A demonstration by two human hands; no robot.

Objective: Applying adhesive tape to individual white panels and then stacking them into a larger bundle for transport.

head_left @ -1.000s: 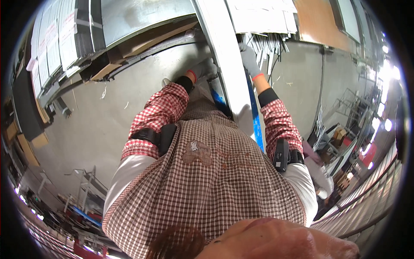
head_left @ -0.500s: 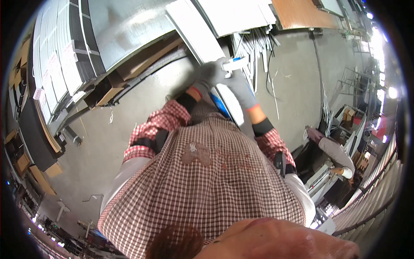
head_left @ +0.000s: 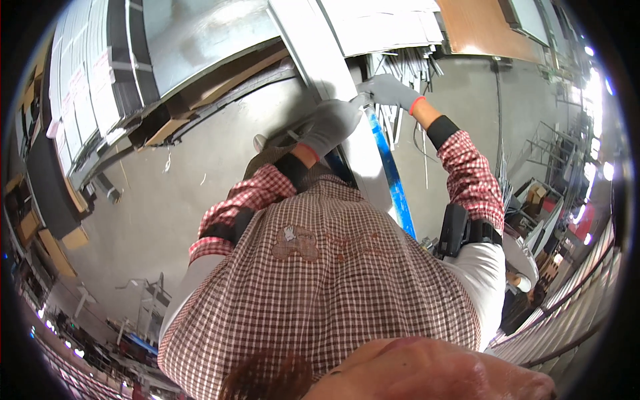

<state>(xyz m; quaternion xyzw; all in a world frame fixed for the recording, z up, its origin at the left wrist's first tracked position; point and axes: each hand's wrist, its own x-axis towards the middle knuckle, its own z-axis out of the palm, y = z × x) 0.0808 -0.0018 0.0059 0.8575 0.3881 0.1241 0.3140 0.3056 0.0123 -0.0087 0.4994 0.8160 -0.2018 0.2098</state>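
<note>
A long white panel (head_left: 370, 167) runs from the far bench toward my waist. My left hand (head_left: 333, 123), in a grey glove, rests over the panel, its fingertips drawn together at the right edge. Coming in from the right, my grey-gloved right hand (head_left: 390, 92) meets the left fingertips in a pinch. Whatever lies between the fingers of both hands is too small to make out. A blue strip (head_left: 390, 170) slants down the panel's right side from below my hands to my apron.
White sheets (head_left: 380, 27) lie on the far bench, with several thin strips (head_left: 400, 67) hanging below. A metal-topped table (head_left: 207, 40) and strapped stacks of white panels (head_left: 90, 87) stand left. A brown board (head_left: 490, 30) lies far right. Another person's arm (head_left: 517, 267) shows at right.
The white and blue piece held up by my right hand no longer shows there. My right elbow has swung outward, and the blue strip now shows along the panel's right side.
</note>
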